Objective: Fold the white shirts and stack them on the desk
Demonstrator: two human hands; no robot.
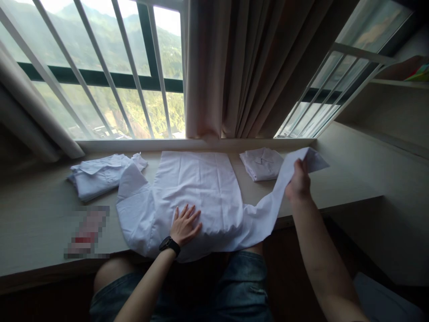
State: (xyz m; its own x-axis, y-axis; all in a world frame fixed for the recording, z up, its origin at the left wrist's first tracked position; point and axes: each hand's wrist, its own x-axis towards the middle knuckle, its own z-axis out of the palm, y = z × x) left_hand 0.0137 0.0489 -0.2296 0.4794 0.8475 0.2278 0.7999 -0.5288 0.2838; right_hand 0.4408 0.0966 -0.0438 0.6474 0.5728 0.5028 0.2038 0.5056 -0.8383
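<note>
Denim-clad knees [241, 286] fill the frame's bottom; above, left hand [184, 225] presses flat, fingers spread, on white shirt [201, 188] at centre, while right hand [298, 181] pinches its sleeve [268, 210] raised at right.

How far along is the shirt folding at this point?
One small folded shirt lies finished by the curtain. In hand: the white shirt spread flat, left hand pressing it, right hand lifting its sleeve. Left: the loosely piled shirt by the window looks unfolded.

A folded shirt [262, 163] and a crumpled shirt [100, 175] lie below drawn curtains [248, 67].
</note>
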